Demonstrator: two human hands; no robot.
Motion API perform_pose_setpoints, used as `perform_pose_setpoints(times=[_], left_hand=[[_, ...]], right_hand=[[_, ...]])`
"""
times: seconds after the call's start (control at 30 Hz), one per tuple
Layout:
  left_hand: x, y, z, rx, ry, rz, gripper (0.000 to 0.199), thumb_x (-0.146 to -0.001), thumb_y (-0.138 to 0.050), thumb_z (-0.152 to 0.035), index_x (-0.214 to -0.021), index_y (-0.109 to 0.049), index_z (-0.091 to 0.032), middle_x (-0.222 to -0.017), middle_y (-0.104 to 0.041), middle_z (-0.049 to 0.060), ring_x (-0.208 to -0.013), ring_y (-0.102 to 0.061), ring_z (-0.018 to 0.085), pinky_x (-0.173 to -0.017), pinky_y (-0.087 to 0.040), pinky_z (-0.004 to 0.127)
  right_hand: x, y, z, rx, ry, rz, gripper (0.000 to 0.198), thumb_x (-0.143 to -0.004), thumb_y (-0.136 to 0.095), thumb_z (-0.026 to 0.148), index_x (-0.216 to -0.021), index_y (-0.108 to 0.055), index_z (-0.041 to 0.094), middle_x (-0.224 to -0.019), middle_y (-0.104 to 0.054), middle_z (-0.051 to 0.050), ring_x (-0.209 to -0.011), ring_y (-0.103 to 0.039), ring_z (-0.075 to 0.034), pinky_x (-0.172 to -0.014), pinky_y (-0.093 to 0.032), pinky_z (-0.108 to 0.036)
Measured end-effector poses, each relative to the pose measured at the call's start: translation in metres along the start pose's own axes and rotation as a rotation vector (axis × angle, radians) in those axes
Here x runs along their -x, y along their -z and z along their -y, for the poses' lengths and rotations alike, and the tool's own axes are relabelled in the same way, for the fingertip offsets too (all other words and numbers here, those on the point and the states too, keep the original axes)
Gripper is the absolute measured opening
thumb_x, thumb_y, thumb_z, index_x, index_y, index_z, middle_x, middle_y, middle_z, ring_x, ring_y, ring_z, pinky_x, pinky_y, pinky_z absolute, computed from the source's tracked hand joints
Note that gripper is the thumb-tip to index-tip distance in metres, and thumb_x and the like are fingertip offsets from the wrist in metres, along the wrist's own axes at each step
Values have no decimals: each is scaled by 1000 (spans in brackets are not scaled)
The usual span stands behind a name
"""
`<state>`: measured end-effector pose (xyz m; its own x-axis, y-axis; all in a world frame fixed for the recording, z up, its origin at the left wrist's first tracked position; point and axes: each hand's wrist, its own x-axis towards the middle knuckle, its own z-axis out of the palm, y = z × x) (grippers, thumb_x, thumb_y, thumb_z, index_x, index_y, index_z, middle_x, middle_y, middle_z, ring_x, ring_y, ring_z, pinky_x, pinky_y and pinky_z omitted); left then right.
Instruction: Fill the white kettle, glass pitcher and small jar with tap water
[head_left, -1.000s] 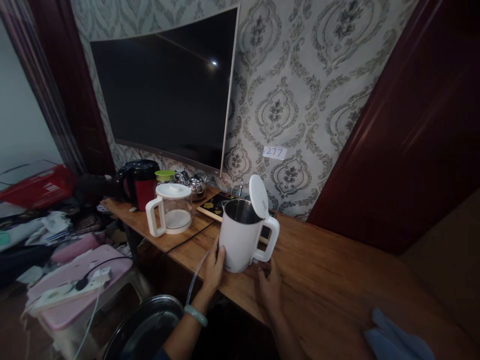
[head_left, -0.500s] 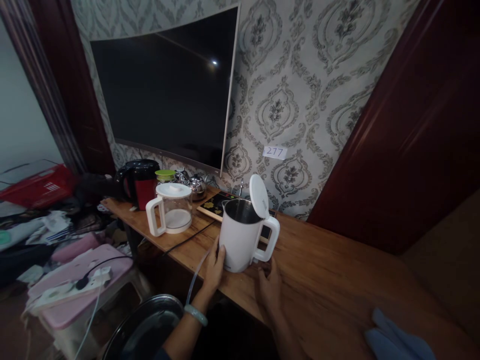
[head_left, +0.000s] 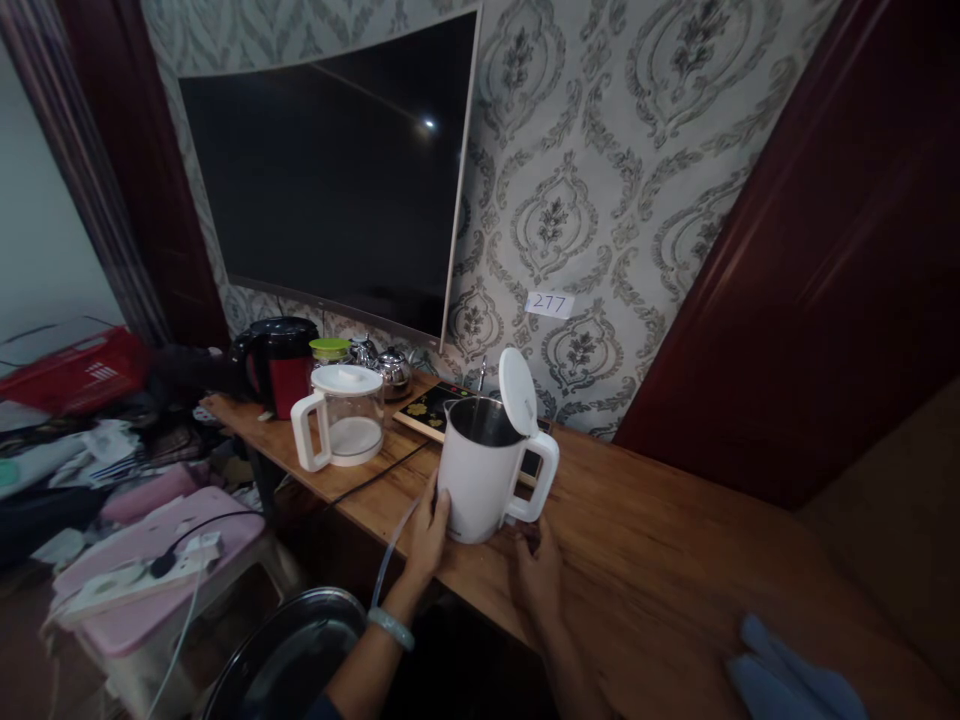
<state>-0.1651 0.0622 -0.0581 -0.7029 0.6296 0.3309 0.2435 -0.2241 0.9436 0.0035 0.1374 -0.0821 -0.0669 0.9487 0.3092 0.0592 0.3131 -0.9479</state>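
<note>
A white electric kettle (head_left: 478, 485) stands upright near the front edge of the wooden table, its lid (head_left: 517, 392) swung up and its metal inside showing. My left hand (head_left: 427, 530) is closed against the kettle's left side, thumb in front and fingers partly hidden behind. Below the kettle's handle (head_left: 547, 478), at its right, is my right hand (head_left: 538, 565), fingers loosely curled and apart, with nothing visible in them. Whether its fingertips touch the kettle's base I cannot tell. Behind the kettle lies a black tea stove (head_left: 424, 412) with a slim metal spout (head_left: 481, 375).
A glass pot with white lid (head_left: 357, 415) stands left of the kettle, near a red and black kettle (head_left: 289, 370). A blue cloth (head_left: 795, 675) lies at the table's right (head_left: 675, 560). A dark basin (head_left: 300, 650) and a pink stool (head_left: 157, 570) with a power strip are below left.
The fingers of my right hand have curled in slightly beneath the kettle's handle. My left hand and the kettle have stayed in place.
</note>
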Motion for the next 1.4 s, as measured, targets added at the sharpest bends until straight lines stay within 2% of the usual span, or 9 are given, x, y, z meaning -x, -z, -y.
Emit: perform_pose_setpoints(times=[0.13, 0.47, 0.63, 0.97, 1.3, 1.4], left_hand=[[0, 0, -2, -11, 9, 14, 69, -92, -47, -69, -137, -62, -19, -149, -58, 14, -145, -47, 29, -124, -31, 47], [0, 0, 0, -7, 28, 25, 74, -90, -46, -73, -137, -61, -18, -151, -55, 15, -147, -44, 29, -125, -29, 47], [0, 0, -1, 2, 18, 8, 71, -90, -48, -72, -135, -63, -18, -149, -58, 14, -145, -46, 29, -124, -31, 47], [0, -1, 0, 11, 17, 4, 66, -92, -49, -67, -135, -63, -18, -149, -58, 13, -145, -46, 28, -125, -30, 46], [0, -1, 0, 11, 13, -1, 71, -90, -49, -71, -135, -63, -17, -149, -58, 15, -144, -47, 29, -124, -31, 47], [0, -2, -1, -7, 18, -8, 72, -91, -47, -72, -134, -63, -17, -148, -58, 16, -144, -48, 29, -124, -32, 48]], right_hand=[[0, 0, 2, 1, -9, 6, 47, -79, -63, 48, -115, -70, 18, -102, -78, -11, -92, -72, -30, -86, -55, -43], [0, 1, 5, -34, 3, 20, 46, -80, -63, 48, -114, -71, 18, -107, -78, -12, -94, -72, -30, -87, -55, -43], [-1, 1, 7, -30, 15, 17, 45, -79, -62, 48, -112, -72, 18, -100, -78, -10, -90, -72, -29, -85, -55, -42], [1, 2, 10, 1, -15, 13, 44, -78, -61, 43, -111, -70, 17, -102, -77, -12, -91, -71, -29, -87, -53, -42], [1, 2, 9, -38, -13, 37, 42, -79, -61, 40, -113, -69, 17, -103, -78, -11, -91, -72, -29, -85, -53, -41], [0, 1, 9, -28, -13, 32, 42, -77, -61, 40, -111, -70, 16, -98, -78, -11, -88, -71, -29, -84, -53, -41]])
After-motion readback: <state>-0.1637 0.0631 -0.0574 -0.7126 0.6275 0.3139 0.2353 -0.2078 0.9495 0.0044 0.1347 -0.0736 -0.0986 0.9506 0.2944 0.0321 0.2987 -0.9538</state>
